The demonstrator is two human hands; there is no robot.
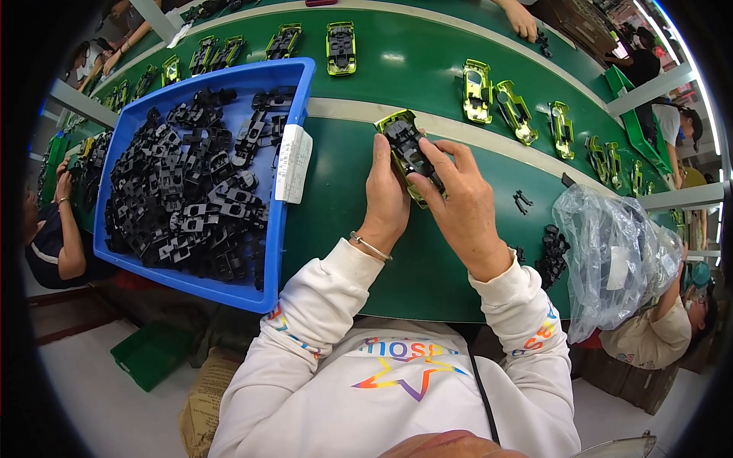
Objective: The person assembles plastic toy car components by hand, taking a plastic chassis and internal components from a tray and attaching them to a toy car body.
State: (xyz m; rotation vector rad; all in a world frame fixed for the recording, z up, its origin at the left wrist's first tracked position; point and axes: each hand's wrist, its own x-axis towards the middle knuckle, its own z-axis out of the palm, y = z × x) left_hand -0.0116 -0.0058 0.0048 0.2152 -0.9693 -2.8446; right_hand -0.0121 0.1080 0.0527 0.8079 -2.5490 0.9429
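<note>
A yellow-green toy car body [398, 120] with a black interior part [410, 146] set into its open underside is held up over the green bench. My left hand [384, 191] wraps round its left side, thumb along the edge. From the right, my right hand [462, 200] closes on the same car, with its fingers pressing on the black part. Left of my hands stands a blue bin [276, 252] heaped with black plastic interior parts [179, 183]. To the right lie a few thin black pieces [522, 201] and a small pile of black parts [551, 256].
A clear plastic bag [611, 252] lies at the bench's right end. Beyond a pale rail, more car bodies [341, 47] [478, 90] stand along a green belt [412, 57]. Other people work at both sides and across, one hand [521, 21] at the far top. A green crate [153, 353] is on the floor.
</note>
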